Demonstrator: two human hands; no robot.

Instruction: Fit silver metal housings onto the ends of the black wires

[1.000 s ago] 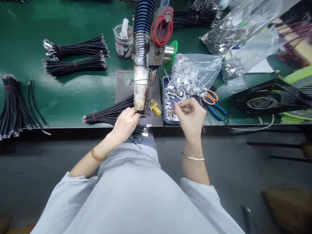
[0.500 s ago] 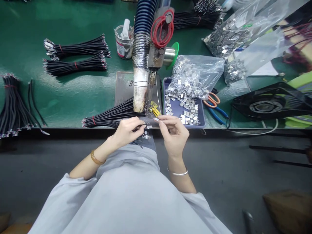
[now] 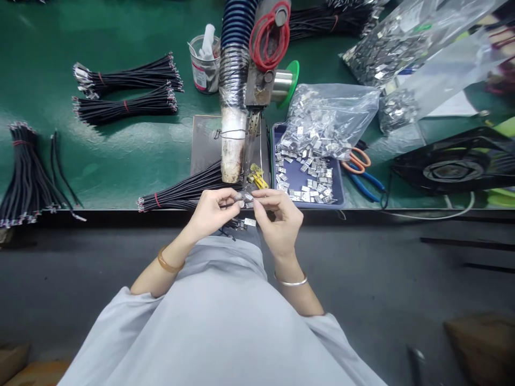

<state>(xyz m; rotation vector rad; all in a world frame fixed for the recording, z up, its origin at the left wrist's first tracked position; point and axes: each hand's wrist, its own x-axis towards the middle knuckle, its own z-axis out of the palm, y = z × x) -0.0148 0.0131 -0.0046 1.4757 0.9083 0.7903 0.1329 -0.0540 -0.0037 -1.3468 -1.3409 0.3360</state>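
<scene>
Beside the shiny green surface (image 3: 132,155), the left hand (image 3: 209,213) seems to pinch thin black wire (image 3: 228,203), the right hand (image 3: 280,217) a small silver metal plug (image 3: 249,197), likely needing careful lining-up.

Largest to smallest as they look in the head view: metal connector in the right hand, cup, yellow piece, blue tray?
1. Blue tray, partly under a plastic bag
2. Cup
3. Yellow piece
4. Metal connector in the right hand

At centre, your right hand (image 3: 280,220) pinches a metal connector (image 3: 248,198) beside your left hand (image 3: 210,213); 2 cable bundles (image 3: 131,78) lie upper left.
</scene>
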